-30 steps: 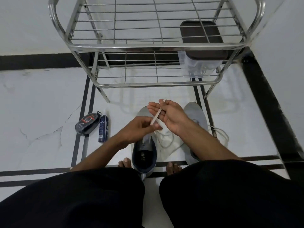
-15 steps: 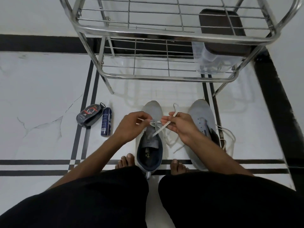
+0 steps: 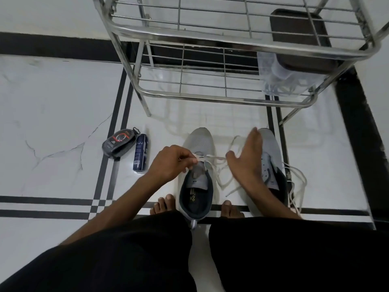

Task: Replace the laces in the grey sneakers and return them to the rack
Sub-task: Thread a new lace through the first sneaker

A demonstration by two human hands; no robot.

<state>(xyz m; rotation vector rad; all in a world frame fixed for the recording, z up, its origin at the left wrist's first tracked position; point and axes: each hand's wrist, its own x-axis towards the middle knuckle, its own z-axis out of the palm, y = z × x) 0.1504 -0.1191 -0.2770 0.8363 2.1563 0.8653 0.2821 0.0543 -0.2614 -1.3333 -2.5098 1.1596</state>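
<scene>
On the white marble floor [image 3: 63, 98], between the squatting person's bare feet, the left grey sneaker [image 3: 196, 171] lies with its long axis running from 6 to 12 o'clock, toe toward the steel shoe rack [image 3: 231, 34] and dark heel opening toward the person. Its mate, the right grey sneaker [image 3: 272, 163], lies just beside it at 3 o'clock, parallel, toe also aimed at the rack, with loose white lace spilling off its outer side. The left hand [image 3: 170, 163] is clenched around one end of the white lace [image 3: 212, 159] at the upper eyelets of the left sneaker, pinching it between thumb and fingertips. The right hand [image 3: 246, 157] is spread, fingers straight and pointing toward 12 o'clock, hovering over the gap between the two shoes; the lace runs up to its thumb side, but I cannot tell whether it touches it.

Half a second ago both hands were pinching lace ends close together over the left sneaker; since then the right one has let go and swung out toward 2 o'clock, while the left has stayed on its grip. The shoes have not shifted.

At 9 o'clock from the shoes lie a dark shoe polish sponge case [image 3: 120, 143] and a slim dark blue spray can [image 3: 140, 152], touching or nearly so. On the rack's lower shelf sits a clear container with a brown lid [image 3: 299, 39].
</scene>
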